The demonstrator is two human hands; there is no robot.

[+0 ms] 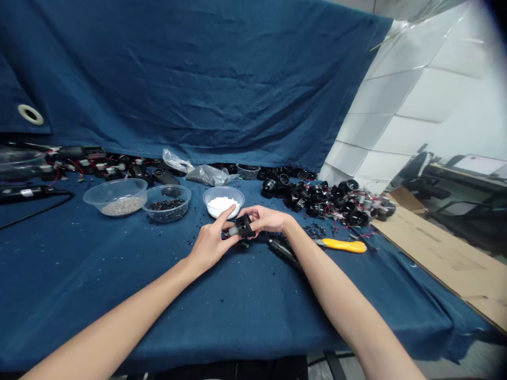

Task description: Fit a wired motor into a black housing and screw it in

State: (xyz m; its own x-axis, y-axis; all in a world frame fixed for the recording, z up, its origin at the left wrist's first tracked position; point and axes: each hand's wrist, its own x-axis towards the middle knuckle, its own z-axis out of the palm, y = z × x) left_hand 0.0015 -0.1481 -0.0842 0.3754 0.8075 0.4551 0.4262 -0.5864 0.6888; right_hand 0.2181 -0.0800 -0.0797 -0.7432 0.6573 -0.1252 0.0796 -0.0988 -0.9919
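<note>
Fingers of the left hand and right hand are closed around one black part, just above the table, near the bowl of white pieces. Blue cloth covers the table; a blue curtain hangs behind. At right, the room is blurred. The right forearm partly hides a black tool; the fingers cover the part's details.

The held part is black and grey. Around it I see plain deep blue on the tablecloth and the curtain at twelve o'clock, bright yellow on the handle at three, snowy white pellets at eleven, silvery-grey pieces toward nine.
</note>
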